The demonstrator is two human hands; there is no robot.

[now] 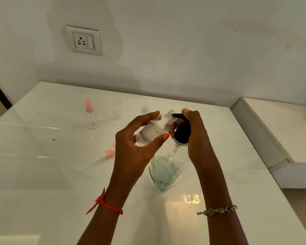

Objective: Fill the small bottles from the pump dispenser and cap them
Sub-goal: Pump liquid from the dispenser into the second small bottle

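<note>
On the white table [42, 174] stands the clear pump dispenser [166, 171] holding pale blue liquid, its black pump head [183, 132] gripped by the curled right hand [196, 131], while the left hand [132, 149] pinches a clear, uncapped small bottle [152, 131] between fingers and thumb, its tilted mouth at the spout.

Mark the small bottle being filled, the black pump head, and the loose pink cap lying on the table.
small bottle [153, 130], head view, on its clear body
black pump head [184, 132], head view, on its black collar
loose pink cap [110, 152], head view, on its pink top
</note>
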